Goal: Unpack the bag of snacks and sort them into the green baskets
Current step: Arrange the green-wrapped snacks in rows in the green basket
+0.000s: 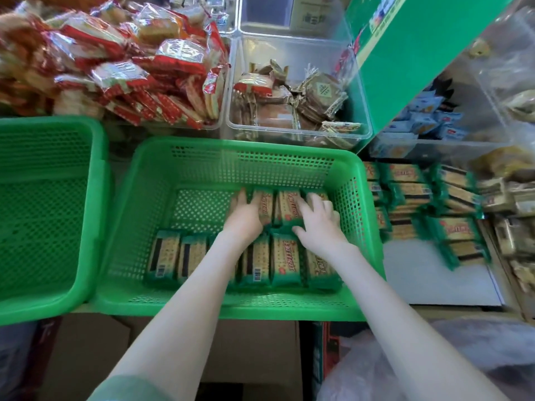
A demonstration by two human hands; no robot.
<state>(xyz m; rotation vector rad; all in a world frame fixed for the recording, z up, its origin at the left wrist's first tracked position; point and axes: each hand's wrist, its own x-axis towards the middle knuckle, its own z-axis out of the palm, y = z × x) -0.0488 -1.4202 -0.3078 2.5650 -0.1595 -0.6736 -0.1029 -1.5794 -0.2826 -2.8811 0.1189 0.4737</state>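
Both of my hands are inside the middle green basket (359,215). My left hand (244,217) lies with straight fingers against the left end of a far row of green-wrapped cracker packs (288,208). My right hand (320,219) rests spread on top of that same row at its right end. A near row of the same cracker packs (191,257) stands along the basket's front, partly hidden by my forearms. A second green basket (43,215) sits to the left and holds nothing that I can see.
More green cracker packs (417,204) are stacked on a white surface to the right. Red-wrapped snacks (121,73) are heaped at the back left. A clear bin (298,131) of brown packs sits behind the basket. Cardboard boxes (254,351) and a plastic bag (376,369) lie below.
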